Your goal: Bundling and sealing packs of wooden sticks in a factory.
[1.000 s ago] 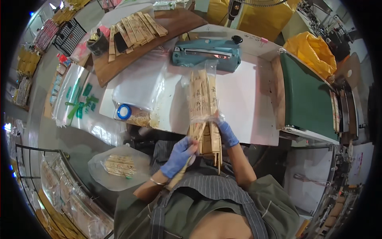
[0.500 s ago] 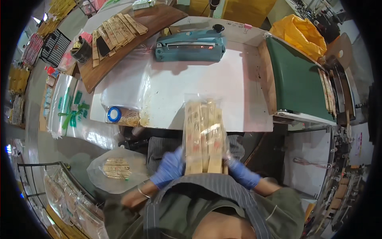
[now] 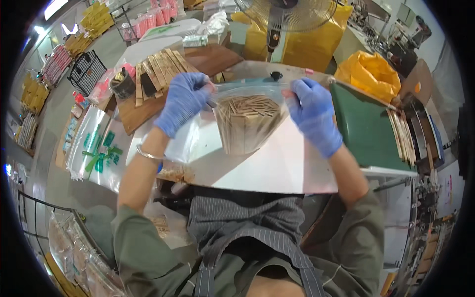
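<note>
Both hands have lifted the clear bag (image 3: 249,121) up from just above the lap, where it stood upright 0.5 s ago, and now hold it out over the white bench (image 3: 277,168) at about chest height. In the blue-gloved left hand (image 3: 182,103) the fingers (image 3: 203,86) are pinching the bag's top left corner, and in the blue-gloved right hand (image 3: 312,113) the fingers (image 3: 297,91) are pinching the top right corner, so the mouth is pulled taut between the 2 grips. Held this way, the bag hangs freely and the thin wooden sticks (image 3: 246,119) inside settle toward the bottom, probably to leave the top edge flat and free of sticks.

Behind the bag lies the teal sealing machine, mostly hidden, with only its black knob (image 3: 275,75) clearly visible. At the far left a wooden board (image 3: 208,58) carries more bundles of sticks (image 3: 158,72) laid side by side. A green tray (image 3: 363,131) sits at the right of the bench, within reach of the right hand, and printed empty bags (image 3: 94,148) lie to the left.
</note>
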Tool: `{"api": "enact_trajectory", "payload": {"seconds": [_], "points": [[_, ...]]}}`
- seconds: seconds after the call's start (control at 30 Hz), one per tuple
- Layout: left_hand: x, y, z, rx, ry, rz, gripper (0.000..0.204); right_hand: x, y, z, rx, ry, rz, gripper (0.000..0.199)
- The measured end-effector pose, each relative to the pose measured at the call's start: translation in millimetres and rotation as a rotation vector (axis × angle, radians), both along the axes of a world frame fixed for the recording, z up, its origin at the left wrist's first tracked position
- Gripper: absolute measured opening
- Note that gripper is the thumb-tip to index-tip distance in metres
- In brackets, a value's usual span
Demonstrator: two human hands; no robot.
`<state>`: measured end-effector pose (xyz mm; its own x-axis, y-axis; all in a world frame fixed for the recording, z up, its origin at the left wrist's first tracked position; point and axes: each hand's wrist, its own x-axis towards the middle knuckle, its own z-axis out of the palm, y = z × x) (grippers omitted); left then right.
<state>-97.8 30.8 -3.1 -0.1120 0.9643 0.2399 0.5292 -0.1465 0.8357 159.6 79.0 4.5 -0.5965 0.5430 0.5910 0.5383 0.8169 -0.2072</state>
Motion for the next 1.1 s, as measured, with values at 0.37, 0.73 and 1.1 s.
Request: {"api": "enact_trajectory", "payload": {"seconds": [0.37, 0.73, 1.1], "points": [[71.6, 2.7, -125.2, 0.211, -0.239, -0.28, 0.07, -33.1, 12.7, -36.4, 0.108, 0.295, 0.068, 0.009], [116.8, 169.8, -218.5, -0.349, -0.813, -0.181, 0.031, -104.7, 186.9, -87.4, -0.207, 0.608, -0.19, 0.025], [-3.5, 134.6, -263.0, -0.463, -0.736, -0.135, 0.033, -34.4, 227.1, -228.7, -0.889, 1.14, -0.02, 0.018]]}}
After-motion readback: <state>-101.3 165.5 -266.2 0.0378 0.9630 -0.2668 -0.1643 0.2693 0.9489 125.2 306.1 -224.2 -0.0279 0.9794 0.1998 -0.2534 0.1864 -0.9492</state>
